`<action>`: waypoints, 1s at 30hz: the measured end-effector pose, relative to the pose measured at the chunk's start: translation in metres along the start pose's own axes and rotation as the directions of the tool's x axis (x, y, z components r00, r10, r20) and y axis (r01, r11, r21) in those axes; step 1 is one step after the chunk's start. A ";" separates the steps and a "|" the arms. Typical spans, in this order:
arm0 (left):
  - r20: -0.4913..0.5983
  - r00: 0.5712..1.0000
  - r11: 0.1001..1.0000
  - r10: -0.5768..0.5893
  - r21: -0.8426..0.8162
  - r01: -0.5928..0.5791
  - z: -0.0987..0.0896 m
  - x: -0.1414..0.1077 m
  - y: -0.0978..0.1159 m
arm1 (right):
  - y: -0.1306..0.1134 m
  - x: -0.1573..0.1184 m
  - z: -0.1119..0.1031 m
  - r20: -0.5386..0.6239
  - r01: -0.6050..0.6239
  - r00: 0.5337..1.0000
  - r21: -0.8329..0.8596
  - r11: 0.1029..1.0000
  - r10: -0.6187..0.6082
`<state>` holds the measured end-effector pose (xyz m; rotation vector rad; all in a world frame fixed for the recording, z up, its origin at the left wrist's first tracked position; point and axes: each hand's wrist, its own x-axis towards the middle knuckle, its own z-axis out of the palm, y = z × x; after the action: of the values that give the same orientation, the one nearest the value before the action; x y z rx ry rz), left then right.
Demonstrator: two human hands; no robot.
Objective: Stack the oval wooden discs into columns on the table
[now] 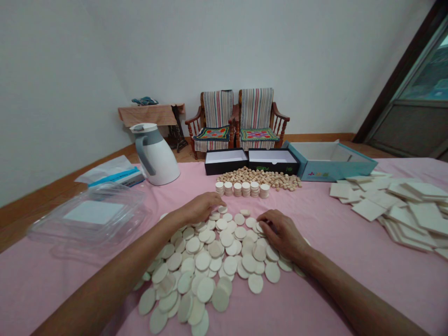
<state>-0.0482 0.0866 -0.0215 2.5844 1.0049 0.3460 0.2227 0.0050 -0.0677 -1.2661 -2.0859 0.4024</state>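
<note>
Many thin, round wooden discs (203, 261) lie in a loose pile on the pink cloth. At the pile's upper left edge, my left hand (206, 206) has its fingers bent down onto a pale disc. My right hand (280, 231) rests at the upper right edge, thumb and fingers curled around a disc that is partly hidden. Beyond both hands stands a row of several short disc stacks (246, 189). Behind that row, small round wooden pieces (259, 177) form a heap.
Square wooden tiles (402, 205) are heaped at the right. Two black boxes (226, 167) and an open blue box (336, 170) stand at the back. To the left are a white jug (163, 161), a clear plastic container (122, 224) and a blue-white packet (121, 177).
</note>
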 end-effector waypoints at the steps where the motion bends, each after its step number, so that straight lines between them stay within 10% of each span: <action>1: 0.032 0.999 0.999 0.030 0.018 -0.031 0.001 0.003 -0.001 | 0.000 0.000 0.000 -0.002 -0.002 1.000 0.000 1.000 0.002; 10: 0.097 0.995 0.993 -0.012 0.114 0.001 0.001 0.010 -0.009 | 0.001 -0.001 -0.001 -0.002 -0.005 1.000 0.002 1.000 0.005; 23: -0.238 0.887 0.873 -0.396 0.201 0.444 -0.002 0.021 -0.054 | 0.002 -0.001 0.000 0.005 -0.004 1.000 -0.001 1.000 0.004; 30: -0.229 0.883 0.869 -0.411 0.193 0.455 0.006 0.022 -0.054 | -0.001 -0.001 -0.001 0.019 -0.011 1.000 -0.003 1.000 0.011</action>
<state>-0.0635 0.1374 -0.0462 2.4565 1.7533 0.3589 0.2231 0.0039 -0.0670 -1.2803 -2.0970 0.4179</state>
